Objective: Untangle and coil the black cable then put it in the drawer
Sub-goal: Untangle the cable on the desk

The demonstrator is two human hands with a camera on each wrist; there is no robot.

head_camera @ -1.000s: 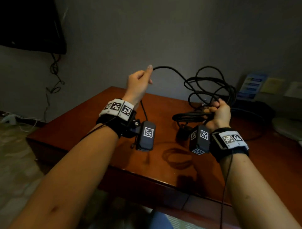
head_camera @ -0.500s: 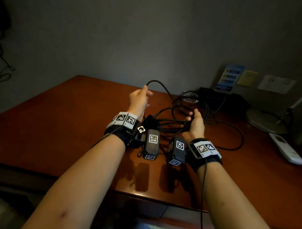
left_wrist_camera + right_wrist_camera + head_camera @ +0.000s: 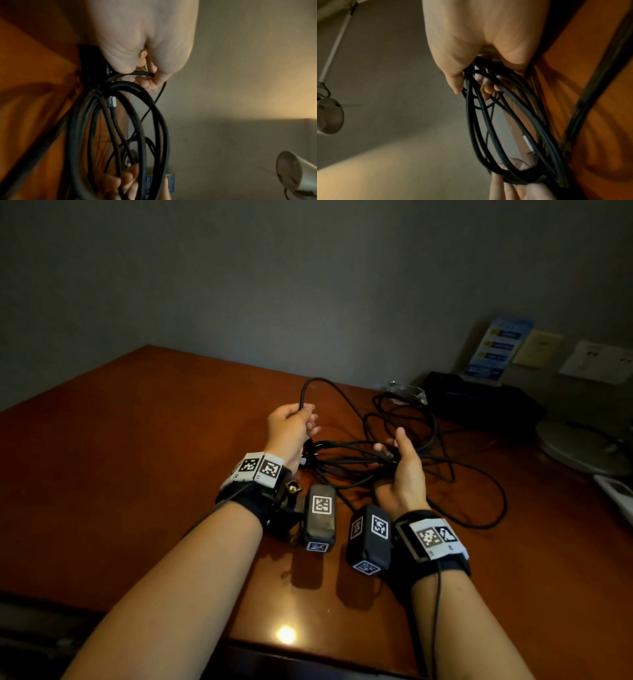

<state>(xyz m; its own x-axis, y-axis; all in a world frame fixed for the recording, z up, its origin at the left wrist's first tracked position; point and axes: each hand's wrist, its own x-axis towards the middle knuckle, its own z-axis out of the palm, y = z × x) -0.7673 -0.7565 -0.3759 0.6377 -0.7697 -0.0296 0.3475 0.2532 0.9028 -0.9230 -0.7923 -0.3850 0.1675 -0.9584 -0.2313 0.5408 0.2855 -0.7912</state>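
Both forearms reached forward, wrists strapped with tagged bands. Left hand [image 3: 291, 428] was raised slightly, thumb and fingers pinching a strand. Right hand [image 3: 404, 470] sat palm inward, thumb up, fingers [image 3: 489, 86] curled around several bundled loops; hands close together.

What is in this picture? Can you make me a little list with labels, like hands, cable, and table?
left hand: pinches one strand of the black cable, raised in a loop
right hand: fingers curl loosely around a bunch of cable loops
cable state: tangled, part trailing on the wooden table
drawer: not in view
nearby: blue card against the wall
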